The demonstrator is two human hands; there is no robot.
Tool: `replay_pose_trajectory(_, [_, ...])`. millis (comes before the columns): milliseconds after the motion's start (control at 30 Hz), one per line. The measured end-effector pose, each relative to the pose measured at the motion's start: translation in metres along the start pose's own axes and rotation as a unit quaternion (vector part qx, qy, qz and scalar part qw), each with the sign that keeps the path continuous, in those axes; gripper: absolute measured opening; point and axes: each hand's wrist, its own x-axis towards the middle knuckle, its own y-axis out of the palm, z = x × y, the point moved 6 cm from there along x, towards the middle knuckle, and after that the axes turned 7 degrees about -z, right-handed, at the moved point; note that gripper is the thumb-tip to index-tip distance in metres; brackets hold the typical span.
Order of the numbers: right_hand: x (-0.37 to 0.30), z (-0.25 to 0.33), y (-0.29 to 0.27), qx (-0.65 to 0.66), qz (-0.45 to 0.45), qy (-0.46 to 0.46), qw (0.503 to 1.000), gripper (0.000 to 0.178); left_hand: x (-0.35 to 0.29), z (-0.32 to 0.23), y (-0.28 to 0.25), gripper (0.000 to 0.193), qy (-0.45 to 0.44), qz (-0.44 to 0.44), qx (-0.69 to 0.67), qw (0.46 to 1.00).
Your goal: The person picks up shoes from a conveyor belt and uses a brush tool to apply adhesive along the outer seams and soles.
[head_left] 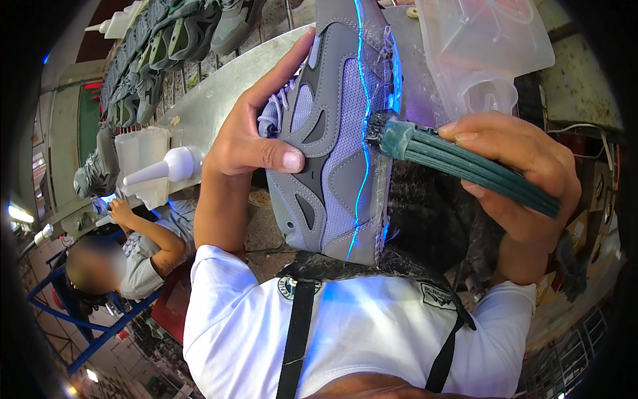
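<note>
Sneaker (342, 153), grey with lilac mesh, dark insets and a bright blue line (362, 183) along its side, held up before the person's chest (379, 326). The left hand (256, 136) clasps it, thumb across its flank; the right hand (525, 169) grips a green-handled brush (458, 158), dark bristles at that line.
</note>
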Motion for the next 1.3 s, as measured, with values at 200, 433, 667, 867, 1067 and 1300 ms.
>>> replay_pose_trajectory(200, [-0.008,-0.005,0.006,0.052,-0.011,0.001,0.999,0.028,-0.004,0.003,-0.005,0.124,-0.011,-0.019,-0.014,1.000])
replay_pose_trajectory(433, [-0.018,0.000,0.015,0.048,-0.014,0.063,0.997,0.027,0.001,0.001,-0.012,0.123,-0.011,-0.004,0.030,0.999])
replay_pose_trajectory(667, [-0.014,0.008,0.015,0.044,0.003,0.082,0.996,0.027,0.004,-0.001,-0.006,0.121,-0.004,-0.033,0.027,0.999])
replay_pose_trajectory(867, [-0.013,0.009,0.011,0.038,0.010,0.120,0.992,0.030,0.004,-0.001,-0.001,0.116,-0.013,-0.050,0.024,0.998])
replay_pose_trajectory(1067, [-0.008,0.006,0.008,0.058,0.025,0.118,0.991,0.032,0.000,-0.002,-0.002,0.111,-0.052,-0.091,0.035,0.994])
replay_pose_trajectory(1300, [0.008,0.001,0.000,0.105,0.103,0.157,0.977,0.038,-0.004,0.004,0.000,0.102,-0.078,-0.126,-0.012,0.989])
